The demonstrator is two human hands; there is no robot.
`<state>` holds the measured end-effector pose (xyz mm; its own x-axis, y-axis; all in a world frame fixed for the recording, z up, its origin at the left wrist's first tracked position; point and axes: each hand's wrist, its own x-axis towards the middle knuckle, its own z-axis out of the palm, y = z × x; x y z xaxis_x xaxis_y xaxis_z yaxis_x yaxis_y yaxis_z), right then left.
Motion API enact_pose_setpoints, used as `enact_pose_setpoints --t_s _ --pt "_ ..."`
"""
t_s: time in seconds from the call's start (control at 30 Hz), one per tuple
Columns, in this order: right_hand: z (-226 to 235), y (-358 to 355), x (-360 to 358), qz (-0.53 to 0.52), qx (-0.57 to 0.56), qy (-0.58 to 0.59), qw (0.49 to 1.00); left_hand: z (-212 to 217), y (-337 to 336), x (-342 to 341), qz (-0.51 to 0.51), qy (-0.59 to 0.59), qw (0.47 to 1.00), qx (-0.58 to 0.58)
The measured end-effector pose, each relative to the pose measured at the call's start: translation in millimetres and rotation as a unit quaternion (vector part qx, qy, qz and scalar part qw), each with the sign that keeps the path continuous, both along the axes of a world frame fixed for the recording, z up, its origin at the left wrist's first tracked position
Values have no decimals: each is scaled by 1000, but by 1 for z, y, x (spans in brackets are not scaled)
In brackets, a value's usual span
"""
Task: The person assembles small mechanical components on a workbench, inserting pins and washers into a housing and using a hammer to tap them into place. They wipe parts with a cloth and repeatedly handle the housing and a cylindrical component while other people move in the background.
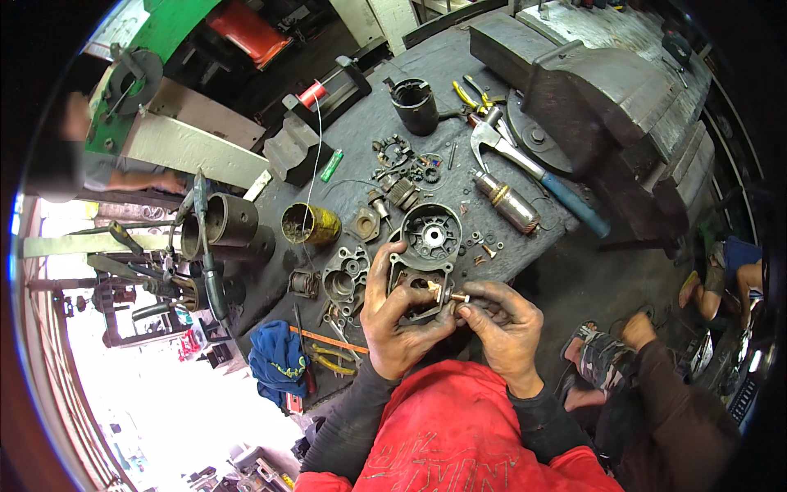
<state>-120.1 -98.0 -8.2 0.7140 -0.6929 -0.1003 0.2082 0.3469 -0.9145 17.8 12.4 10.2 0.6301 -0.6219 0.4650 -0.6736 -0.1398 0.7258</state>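
Grease-blackened and crowded, the workbench point(459, 74) fills the middle of this workshop, with a big grey bench vise point(598, 107) bolted at its far right end. Standing beside the person in the red shirt, I see both bare hands meeting over the near edge of the bench. The left hand point(398, 316) is wrapped around the lower part of a dark metal motor housing point(426, 250), thumb and fingers closed on it and holding it tilted up toward the person. The right hand point(504, 324) is pinched shut on a small brass-coloured part point(457, 298), pressing it against the housing's lower opening just beside the left thumb.

Loose parts lie all round: a pale cast end plate point(346, 280) just left of the housing, a wound armature point(506, 202) to its upper right, and a blue-handled hammer point(533, 168) lying beyond that. Farther back sits a black cylindrical casing point(414, 105), and a yellow-rimmed coil shell point(311, 224) stands to the left. Yellow-handled pliers point(332, 361) and a blue rag point(279, 361) lie at the near left corner.
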Motion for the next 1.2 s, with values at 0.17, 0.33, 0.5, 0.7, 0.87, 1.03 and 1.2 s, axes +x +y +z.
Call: enact_pose_setpoints --t_s 0.17,0.33,0.5,0.7,0.87,1.03,1.2 --pt "3 -2 -3 24 37 18 999 1 0 0 -3 2 1000 -7" --pt "3 -4 -3 25 50 23 998 0 0 -1 5 8 1000 -1" --pt "1 -8 0 14 -73 -11 997 -2 0 -2 11 9 1000 -13" --pt "-2 -14 -1 25 -124 5 992 -3 1 -2 9 41 999 -16" --pt "0 -15 -3 36 -59 10 998 -3 2 0 -2 28 1000 -11" --pt "5 -15 -3 40 -15 39 998 -2 1 -4 -3 96 994 -43" --pt "3 -22 -3 85 -93 117 985 -3 1 -1 1 54 998 -30"
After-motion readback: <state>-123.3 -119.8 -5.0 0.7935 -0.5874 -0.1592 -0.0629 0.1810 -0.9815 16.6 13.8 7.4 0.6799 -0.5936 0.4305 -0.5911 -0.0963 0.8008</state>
